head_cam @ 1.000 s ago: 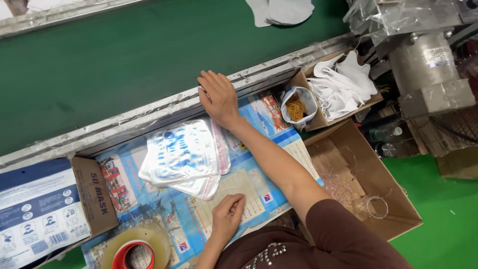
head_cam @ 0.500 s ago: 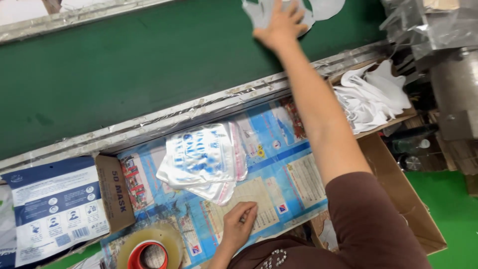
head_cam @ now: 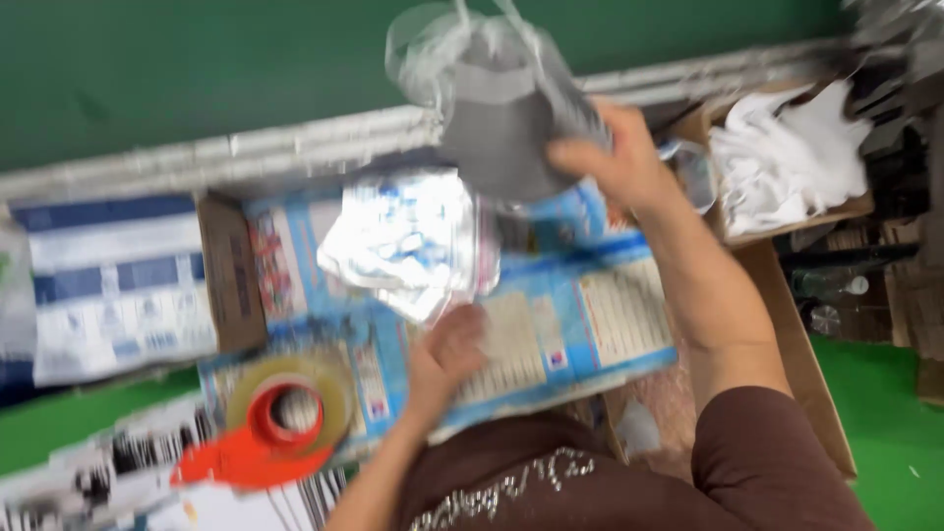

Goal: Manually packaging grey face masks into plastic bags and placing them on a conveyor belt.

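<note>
One grey face mask (head_cam: 497, 123), its shape softened by motion blur, is held up above the worktable in the right hand (head_cam: 615, 162), whose fingers are closed around its lower right edge; pale straps or clear film trail from its top, though which cannot be told. The mask hangs over the metal rail (head_cam: 246, 157) that divides the table from the green conveyor belt (head_cam: 197, 69). Directly beneath it, one stack of clear printed pouches (head_cam: 408, 236) is seen lying on blue and white printed sheets (head_cam: 590, 324) spread across the table. The left hand (head_cam: 447, 359) is pressed flat on those sheets just below the stack, fingers loosely curled, nothing gripped in it. To the left of that hand, one roll of clear tape on a red dispenser (head_cam: 280, 413) is set on the table edge. Further left, one open cardboard carton (head_cam: 231, 275) is shown packed with blue and white packages (head_cam: 113, 285). At the right, a second cardboard box (head_cam: 787, 167) is filled with white masks, their number not countable in the blur, and a third, larger box (head_cam: 796, 364) stands open below it beside the brown sleeve (head_cam: 767, 452). Green floor (head_cam: 875, 393) is visible at the lower right.
</note>
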